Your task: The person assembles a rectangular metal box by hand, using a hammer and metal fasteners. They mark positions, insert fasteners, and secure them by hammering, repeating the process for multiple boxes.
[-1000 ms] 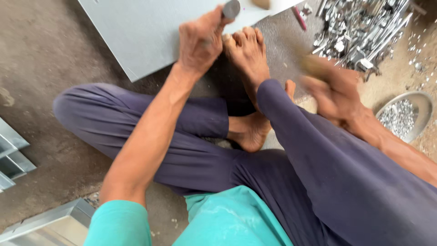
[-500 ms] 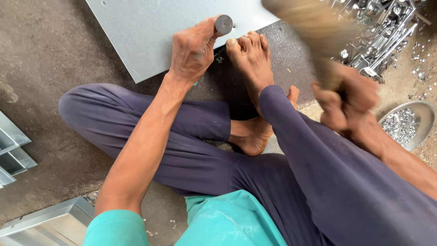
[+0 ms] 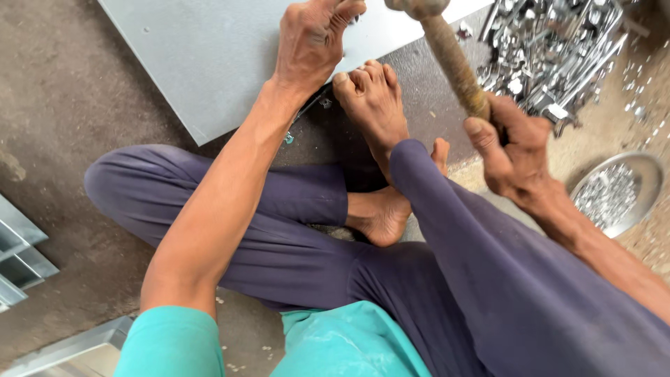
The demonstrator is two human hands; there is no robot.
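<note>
I sit cross-legged on a concrete floor. My left hand [image 3: 312, 38] rests on the edge of a flat grey metal sheet [image 3: 209, 56], fingers closed around a small tool that is mostly hidden by the hand. My right hand [image 3: 513, 150] grips the wooden handle of a hammer [image 3: 453, 59], whose head is at the top edge, just right of the left hand. My bare foot [image 3: 373, 105] presses near the sheet's edge.
A heap of small shiny metal parts [image 3: 551, 49] lies at the upper right. A round metal bowl [image 3: 614, 192] with small pieces sits at the right. Grey metal channels [image 3: 17, 258] lie at the left edge, another metal piece [image 3: 70, 352] at the bottom left.
The hammer has swung from raised on the right down toward the tool in my left hand. The round tool head seen earlier is now out of sight. The view has shifted slightly.
</note>
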